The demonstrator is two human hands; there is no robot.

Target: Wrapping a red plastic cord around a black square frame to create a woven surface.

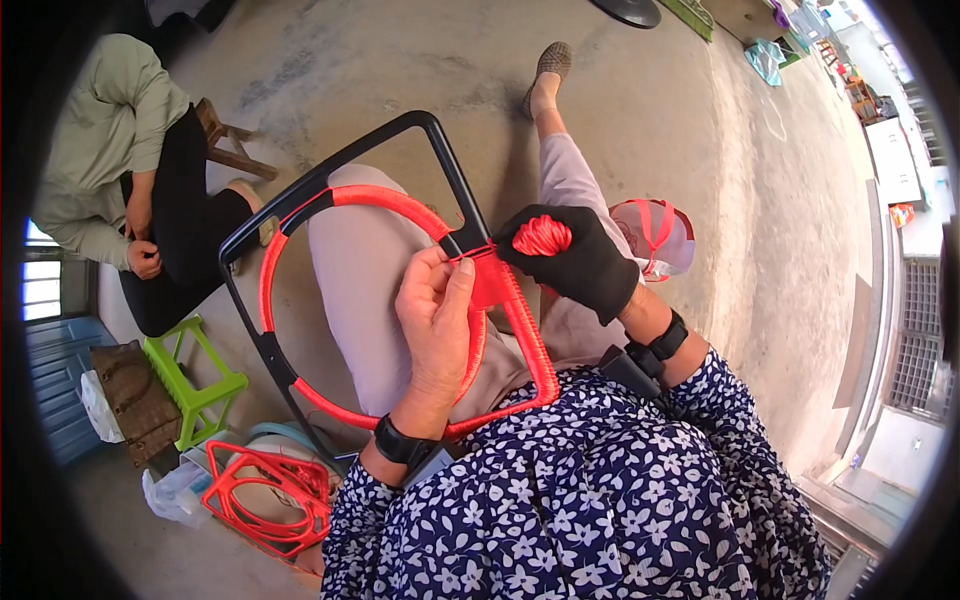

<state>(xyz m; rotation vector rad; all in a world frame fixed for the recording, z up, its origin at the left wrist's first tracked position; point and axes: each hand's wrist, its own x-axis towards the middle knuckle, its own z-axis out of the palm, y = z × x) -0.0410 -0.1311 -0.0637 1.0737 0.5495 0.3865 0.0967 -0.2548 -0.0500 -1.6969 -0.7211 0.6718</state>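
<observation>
Frame (454, 172), black, part-wrapped in red cord (400, 204), left hand (436, 325) bare, thumb and fingers pinching cord, right hand (585, 258) black-gloved, fingers closed around cord bundle (542, 236).

Free room: the red-wound ring (267, 298) leaves a broad opening over the left thigh (355, 285); a hand could enter from above. Second, smaller gap at the black frame's (458, 180) far right corner, between tube and ring.

Obstacles: left forearm (420, 412) crosses the ring's near side. Left hand (438, 312) and gloved right hand (590, 258), holding a red cord bundle (542, 236), block the frame's right edge. Beyond its left edge: green stool (208, 390), co-worker's leg (183, 190). Clearance between ring and thigh hard to judge from above.
</observation>
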